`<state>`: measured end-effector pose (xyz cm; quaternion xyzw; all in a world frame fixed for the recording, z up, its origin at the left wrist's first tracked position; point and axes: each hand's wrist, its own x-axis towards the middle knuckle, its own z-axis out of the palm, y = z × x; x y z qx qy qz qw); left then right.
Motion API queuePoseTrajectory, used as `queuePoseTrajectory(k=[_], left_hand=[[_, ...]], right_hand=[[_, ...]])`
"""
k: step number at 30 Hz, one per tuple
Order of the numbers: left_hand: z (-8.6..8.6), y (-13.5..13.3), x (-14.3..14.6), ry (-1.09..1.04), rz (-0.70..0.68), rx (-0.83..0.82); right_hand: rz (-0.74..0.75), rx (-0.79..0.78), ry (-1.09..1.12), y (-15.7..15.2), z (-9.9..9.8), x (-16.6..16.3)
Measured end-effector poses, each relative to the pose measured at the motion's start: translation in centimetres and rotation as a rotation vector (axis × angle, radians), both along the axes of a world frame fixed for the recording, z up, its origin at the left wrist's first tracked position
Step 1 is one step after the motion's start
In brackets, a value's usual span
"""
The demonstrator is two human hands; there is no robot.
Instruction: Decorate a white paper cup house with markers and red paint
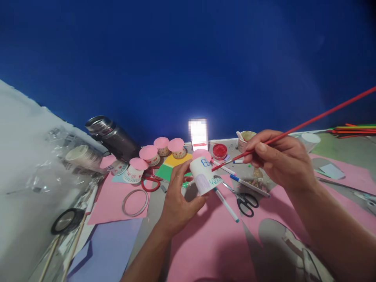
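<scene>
Decorated paper cup, with red-handled paintbrush.
Cup was grasped in left hand, long axis tilted; right hand pinched the paintbrush, tip leftward beside cup, contact unclear.

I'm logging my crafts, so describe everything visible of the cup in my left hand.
Your left hand holds the white cup, apparently paper, tilted above the table. Its side bears a blue window, pale purple patch and teal strokes. A pink disc seems to cap it. A paintbrush points at its side; contact is unclear.
</scene>
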<state>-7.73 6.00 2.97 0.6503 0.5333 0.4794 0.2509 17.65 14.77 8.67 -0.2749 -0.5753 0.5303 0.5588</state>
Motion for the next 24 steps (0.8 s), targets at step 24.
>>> queuePoseTrajectory(k=[24], left_hand=[[-0.57, -0.70, 0.35, -0.011, -0.039, -0.043]], right_hand=[[-0.006, 0.129, -0.135, -0.17, -0.62, -0.08]])
